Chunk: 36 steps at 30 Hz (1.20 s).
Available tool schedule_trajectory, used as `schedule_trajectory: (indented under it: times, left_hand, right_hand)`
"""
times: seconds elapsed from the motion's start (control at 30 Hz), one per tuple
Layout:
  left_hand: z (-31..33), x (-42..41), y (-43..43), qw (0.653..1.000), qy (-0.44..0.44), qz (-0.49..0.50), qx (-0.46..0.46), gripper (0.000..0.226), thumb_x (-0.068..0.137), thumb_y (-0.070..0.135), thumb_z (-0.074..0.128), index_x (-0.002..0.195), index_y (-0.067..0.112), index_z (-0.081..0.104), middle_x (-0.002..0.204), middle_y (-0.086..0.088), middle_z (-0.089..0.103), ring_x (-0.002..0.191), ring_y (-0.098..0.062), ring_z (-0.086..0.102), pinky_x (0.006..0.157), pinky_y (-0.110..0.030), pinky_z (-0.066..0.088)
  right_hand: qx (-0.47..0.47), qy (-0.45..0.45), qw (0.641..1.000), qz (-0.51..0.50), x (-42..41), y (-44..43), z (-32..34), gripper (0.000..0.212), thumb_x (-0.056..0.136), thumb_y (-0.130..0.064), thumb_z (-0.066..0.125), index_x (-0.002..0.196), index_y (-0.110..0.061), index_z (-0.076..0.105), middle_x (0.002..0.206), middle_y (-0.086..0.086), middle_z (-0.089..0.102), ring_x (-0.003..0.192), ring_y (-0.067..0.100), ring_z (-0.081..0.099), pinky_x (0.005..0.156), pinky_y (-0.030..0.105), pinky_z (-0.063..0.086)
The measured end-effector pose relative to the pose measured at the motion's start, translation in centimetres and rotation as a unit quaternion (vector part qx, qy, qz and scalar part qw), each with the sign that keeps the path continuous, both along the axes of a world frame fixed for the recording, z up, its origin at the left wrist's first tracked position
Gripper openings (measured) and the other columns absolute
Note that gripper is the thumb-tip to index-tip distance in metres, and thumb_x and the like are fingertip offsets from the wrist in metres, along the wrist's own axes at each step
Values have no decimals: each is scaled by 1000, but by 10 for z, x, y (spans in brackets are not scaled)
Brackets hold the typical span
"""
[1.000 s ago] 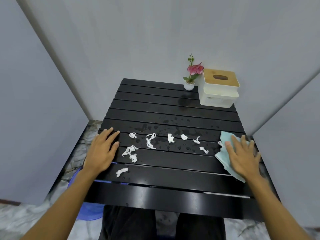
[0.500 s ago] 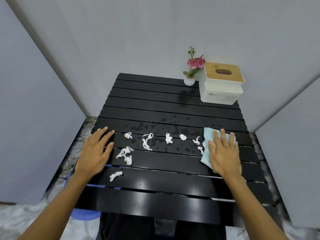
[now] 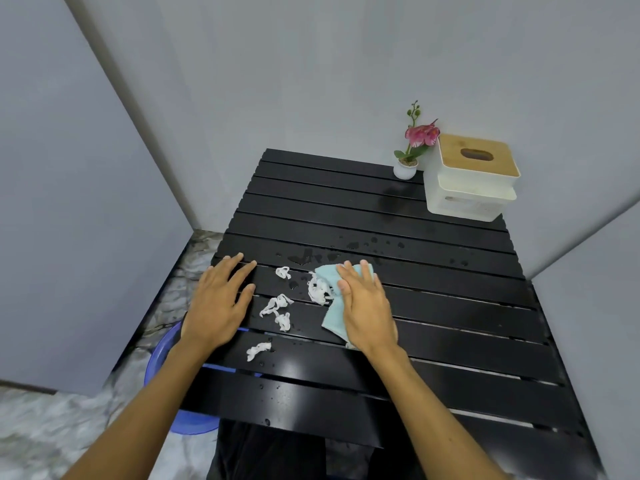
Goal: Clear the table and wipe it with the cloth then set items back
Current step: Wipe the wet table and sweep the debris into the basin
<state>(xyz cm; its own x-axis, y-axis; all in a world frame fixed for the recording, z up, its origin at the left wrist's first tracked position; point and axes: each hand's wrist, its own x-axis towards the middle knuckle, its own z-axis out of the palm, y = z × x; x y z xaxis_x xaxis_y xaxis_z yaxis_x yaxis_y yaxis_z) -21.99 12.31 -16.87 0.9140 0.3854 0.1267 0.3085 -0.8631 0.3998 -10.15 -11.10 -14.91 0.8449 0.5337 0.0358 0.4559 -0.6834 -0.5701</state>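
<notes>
Head view: right hand (image 3: 367,306) presses flat, fingers straight, on the cloth (image 3: 331,318), paper scraps (image 3: 318,291) bunched at its 9 o'clock edge. Left hand (image 3: 216,306) lies flat on the table (image 3: 450,306), gripping nothing.

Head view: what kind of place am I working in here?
Probably a small domestic corner, not a workshop: a black slatted table between plain grey walls, a potted flower and tissue box at its far corner, a blue basin on the marbled floor below.

black slatted table (image 3: 450,306), pale teal cloth (image 3: 332,317), white paper scraps (image 3: 277,304), pink flower (image 3: 420,133), blue basin (image 3: 162,355).
</notes>
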Motion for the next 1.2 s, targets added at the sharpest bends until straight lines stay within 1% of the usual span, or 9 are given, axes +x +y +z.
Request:
schedule_trajectory:
  times: [0.13,0.23,0.33,0.47,0.53,0.6,0.67,0.87,1.2]
  left_hand:
    - [1,-1,0,1000,-1,-1,-5,50,97,44,30,142,27,43,153,0,36,144,-19,24,119,-39,15]
    - [3,-2,0,1000,-1,-1,-8,51,97,45,29,143,27,42,153,0,35,144,-19,23,119,-40,14]
    - [2,-3,0,1000,-2,-3,-6,52,97,47,27,143,27,42,153,0,36,144,-18,23,119,-40,14]
    - [0,-2,0,1000,-6,-5,-6,51,97,46,29,142,27,43,153,1,36,144,-18,23,119,-39,15]
    - [-1,-3,1,1000,-6,-2,-3,51,97,47,29,142,28,43,153,1,37,144,-18,24,118,-41,17]
    - [-1,-2,1,1000,-8,-3,-6,52,96,48,28,142,28,43,152,1,37,144,-18,25,118,-41,18]
    - [-1,-1,1,1000,-8,-2,-13,52,95,48,30,141,28,44,152,2,38,143,-18,25,117,-38,17]
    - [15,13,13,1000,-15,5,-22,57,91,52,32,140,28,47,145,0,46,135,-21,39,112,-41,28]
    - [0,38,26,1000,13,-17,12,57,94,52,27,143,28,42,153,-2,36,144,-23,26,117,-45,20]
  right_hand:
    - [179,114,976,-55,-12,2,24,38,103,-26,34,132,-17,57,135,-2,58,136,11,39,109,17,28]
    - [196,126,966,-116,-4,-28,51,34,103,-24,38,120,-16,66,110,-2,69,104,12,60,81,18,44]
    - [183,122,963,-158,16,-80,76,31,101,-27,41,111,-17,69,107,3,70,91,13,60,68,20,42]
    - [92,31,979,-178,48,-139,89,38,103,-31,34,125,-18,62,124,7,64,111,24,57,87,31,42]
    - [21,-3,985,-171,70,-158,74,53,101,-46,24,136,-17,52,140,10,53,135,29,40,108,40,32]
    - [-90,-8,983,-157,89,-173,47,72,93,-62,11,146,-21,36,153,11,35,144,32,20,115,51,18]
    - [-200,-3,965,-171,97,-178,20,62,96,-56,13,151,-28,18,160,9,15,146,32,5,115,58,8]
    - [-136,-15,965,-224,99,-172,3,59,97,-51,24,148,-22,26,159,13,17,146,31,9,113,58,15]
    - [-216,-37,949,-226,127,-166,-5,62,96,-54,21,150,-25,20,160,13,11,146,35,5,116,52,10]
